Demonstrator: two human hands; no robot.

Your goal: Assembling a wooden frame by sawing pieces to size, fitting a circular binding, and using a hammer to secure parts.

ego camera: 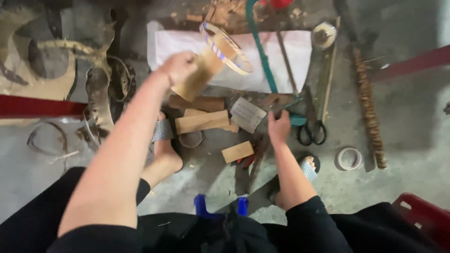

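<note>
Grey concrete floor point(412, 117), littered. Left hand point(179, 66) clenched around a wooden block point(199, 77) topped by a striped ring point(229, 49), raised over a white sheet point(187, 47). Right hand point(279, 126) reaches down by grey card point(247, 114); grasp unclear. Scissors point(313, 125) just beside it.

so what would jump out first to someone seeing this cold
The left hand raised over the clutter, gripping a cardboard piece with a striped ring at its top. Below it, wood blocks lie scattered on the concrete floor, where the right hand reaches down beside black-handled scissors.
</note>
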